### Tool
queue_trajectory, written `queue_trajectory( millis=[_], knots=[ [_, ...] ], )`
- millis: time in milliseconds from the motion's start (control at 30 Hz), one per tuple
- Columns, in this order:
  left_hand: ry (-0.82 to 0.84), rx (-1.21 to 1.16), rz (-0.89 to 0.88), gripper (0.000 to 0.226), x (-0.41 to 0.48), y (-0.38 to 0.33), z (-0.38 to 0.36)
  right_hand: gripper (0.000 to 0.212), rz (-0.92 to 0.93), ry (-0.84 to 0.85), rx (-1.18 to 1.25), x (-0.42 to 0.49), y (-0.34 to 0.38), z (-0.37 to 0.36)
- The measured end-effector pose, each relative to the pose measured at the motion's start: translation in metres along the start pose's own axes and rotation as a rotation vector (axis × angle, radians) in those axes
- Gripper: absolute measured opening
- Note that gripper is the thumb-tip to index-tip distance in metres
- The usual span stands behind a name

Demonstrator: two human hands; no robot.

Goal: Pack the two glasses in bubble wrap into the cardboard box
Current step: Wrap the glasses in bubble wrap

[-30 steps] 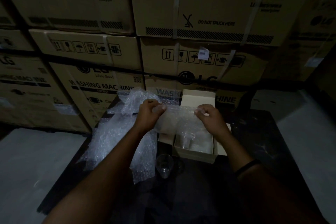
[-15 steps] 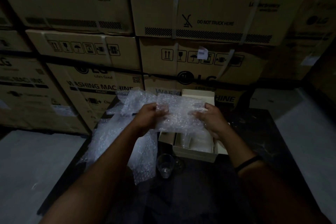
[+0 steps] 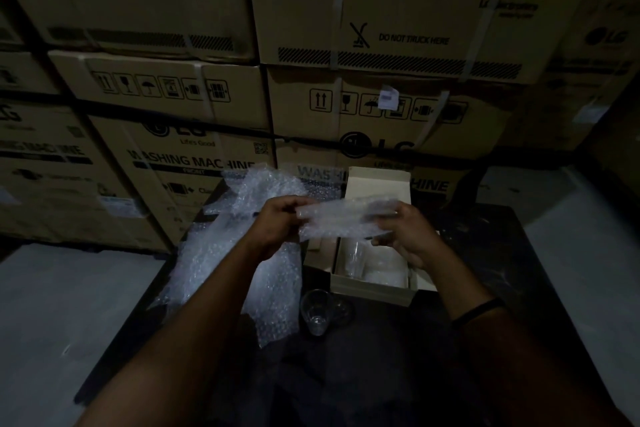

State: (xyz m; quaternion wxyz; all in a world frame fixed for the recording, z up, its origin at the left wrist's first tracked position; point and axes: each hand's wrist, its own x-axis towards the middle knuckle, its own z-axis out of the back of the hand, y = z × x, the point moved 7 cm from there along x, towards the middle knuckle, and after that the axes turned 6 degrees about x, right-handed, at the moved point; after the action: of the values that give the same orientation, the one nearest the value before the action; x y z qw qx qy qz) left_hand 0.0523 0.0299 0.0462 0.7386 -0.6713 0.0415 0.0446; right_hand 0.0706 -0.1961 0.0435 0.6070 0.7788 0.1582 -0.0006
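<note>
Head view shows both hands raised over a small open beige cardboard box (image 3: 372, 292), with a short clear strip of bubble wrap (image 3: 341, 218) stretched between them. The left hand (image 3: 278, 224) pinches the strip's left end, its fingers curled round the plastic. The right hand (image 3: 414, 239) grips the right end, fingers curled over the top and thumb underneath. The strip looks blurred and hangs above the far half of the box, with the box's pale lid flap (image 3: 378, 184) standing up behind it.

One clear tall drinking glass (image 3: 355, 258) is already in the box, in its left part. Some pale padding (image 3: 386, 272) lies just to its right (the light is too dim to tell what it is). A second clear glass (image 3: 317, 310) stands unwrapped on the dark tabletop (image 3: 381, 378), just in front of the box's near left corner. Beside it, a large crumpled sheet of bubble wrap (image 3: 239, 253) spreads over the left side of the table, passing under the left forearm and hanging off the near edge.

A thin black band (image 3: 479, 309) circles the right wrist. Behind the table rises a wall of big brown shipping cartons (image 3: 398, 21) printed with washing-machine labels and handling symbols.
</note>
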Motion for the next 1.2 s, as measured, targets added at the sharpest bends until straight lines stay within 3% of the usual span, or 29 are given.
queue_trajectory(
  millis=[100,200,333,467,700,800,900,1000,1100,1200],
  knots=[
    [-0.035,-0.116,0.028,0.049,-0.003,-0.002,-0.001,0.025,-0.026,-0.032,0.016,0.002,-0.006,0.0],
    [-0.031,-0.214,0.068,0.034,-0.007,-0.001,-0.003,0.034,-0.016,-0.036,-0.02,0.006,-0.009,0.001],
    [0.096,-0.408,0.159,0.032,-0.01,0.008,-0.006,0.033,0.056,-0.045,-0.033,0.01,-0.006,0.007],
    [0.085,-0.044,0.076,0.018,-0.006,0.005,-0.008,0.03,0.064,-0.01,-0.08,0.011,-0.007,0.004],
    [-0.021,0.233,-0.077,0.01,-0.003,-0.002,-0.003,0.026,-0.013,0.103,-0.192,0.007,-0.01,0.014],
    [-0.011,0.323,-0.101,0.013,-0.003,-0.002,-0.009,0.012,0.087,0.118,-0.436,0.009,0.0,0.005],
    [0.007,0.347,-0.115,0.014,-0.003,-0.001,-0.016,0.04,0.122,0.309,-0.777,0.012,-0.01,-0.019],
    [0.003,0.281,-0.104,0.021,-0.005,-0.002,-0.017,0.042,0.214,0.289,-1.01,0.014,-0.016,-0.028],
    [-0.017,0.207,-0.06,0.035,-0.01,0.005,-0.006,0.037,0.184,0.157,-0.821,0.014,-0.016,-0.017],
    [0.024,0.481,-0.034,0.051,-0.02,0.031,0.008,0.028,0.045,-0.019,-0.46,0.012,-0.027,0.002]
  ],
)
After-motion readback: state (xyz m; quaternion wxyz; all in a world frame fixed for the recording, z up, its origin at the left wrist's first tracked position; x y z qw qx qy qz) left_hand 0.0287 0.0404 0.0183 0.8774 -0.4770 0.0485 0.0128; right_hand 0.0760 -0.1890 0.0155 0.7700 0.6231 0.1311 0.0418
